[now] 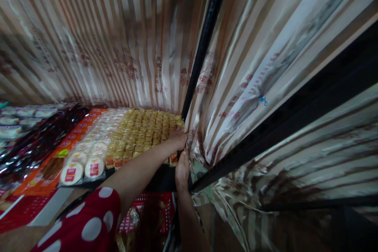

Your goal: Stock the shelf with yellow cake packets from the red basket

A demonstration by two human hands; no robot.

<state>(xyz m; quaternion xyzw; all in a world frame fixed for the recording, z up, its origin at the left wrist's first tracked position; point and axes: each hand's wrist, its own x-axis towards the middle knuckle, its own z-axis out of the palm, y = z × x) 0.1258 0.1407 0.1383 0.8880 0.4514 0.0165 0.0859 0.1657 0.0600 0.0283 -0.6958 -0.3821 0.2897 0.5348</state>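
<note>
While outstretched, both hands (180, 153) grip curtain (195, 147)

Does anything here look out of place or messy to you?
Mostly the striped curtain: beside the black post it bunches into crumpled folds low down, where the left hand and right hand meet its edge. The rows of yellow packets and round white packs lie tidy.

left arm: bare forearm out of a red, white-dotted sleeve, stretched from near left toward far centre | left hand (176, 138): knuckles up, fingers curled, tips hidden | right arm: bare, rising from near edge, centre | right hand (182, 168): just below the left one, fingers bent, grip unclear
</note>
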